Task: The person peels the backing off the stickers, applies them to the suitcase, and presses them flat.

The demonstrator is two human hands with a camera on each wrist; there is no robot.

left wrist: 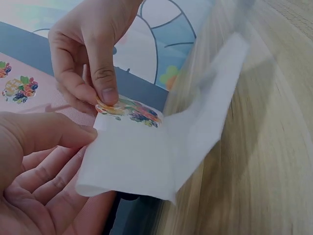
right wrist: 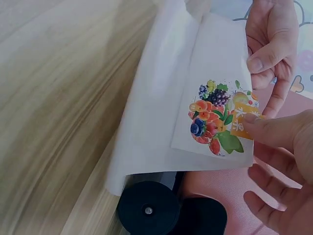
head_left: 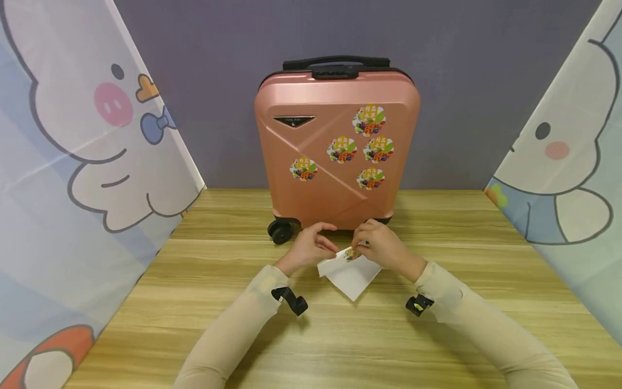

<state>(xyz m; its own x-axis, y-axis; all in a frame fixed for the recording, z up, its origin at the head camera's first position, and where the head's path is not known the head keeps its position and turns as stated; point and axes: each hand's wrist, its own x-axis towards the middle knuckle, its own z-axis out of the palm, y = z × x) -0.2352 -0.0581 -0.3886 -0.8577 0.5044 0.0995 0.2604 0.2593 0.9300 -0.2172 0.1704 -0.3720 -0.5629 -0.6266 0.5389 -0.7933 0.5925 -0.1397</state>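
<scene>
Between the two hands is a white backing sheet [head_left: 353, 278], creased and bent. One round fruit sticker [right wrist: 215, 120] with yellow lettering lies at its edge. My left hand [head_left: 309, 247] pinches the sheet's edge between thumb and fingers, beside the sticker. At the sticker's lettered end, my right hand [head_left: 384, 246] pinches its rim; in the right wrist view the thumb covers part of the lettering. Most of the sticker appears flat against the sheet. Just behind the hands stands a pink suitcase [head_left: 320, 200], upright, with several similar fruit stickers [head_left: 342, 149] on its front.
The suitcase has a black top handle [head_left: 336, 62] and a black wheel [head_left: 280, 231] at its lower left. It stands on a wood-grain table [head_left: 218, 308] before a grey backdrop [head_left: 214, 81]. Cartoon-printed cloths [head_left: 58, 178] slope along both sides.
</scene>
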